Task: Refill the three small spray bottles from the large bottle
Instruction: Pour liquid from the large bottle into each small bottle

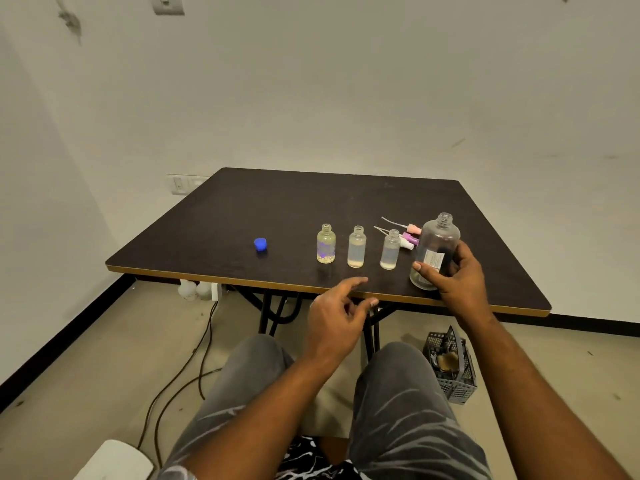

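On the table (242, 209), uncapped large bottle (439, 237)

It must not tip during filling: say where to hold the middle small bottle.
With the left hand, come from the near side and hold the middle small bottle round its straight body, below the shoulder. It stands upright and uncapped, its near face unobstructed; a low grip leaves the mouth clear.

A bare, plain room, likely a spare room. Scuffed white walls (346, 81), a folding table (242, 209), loose floor cables (180, 375).
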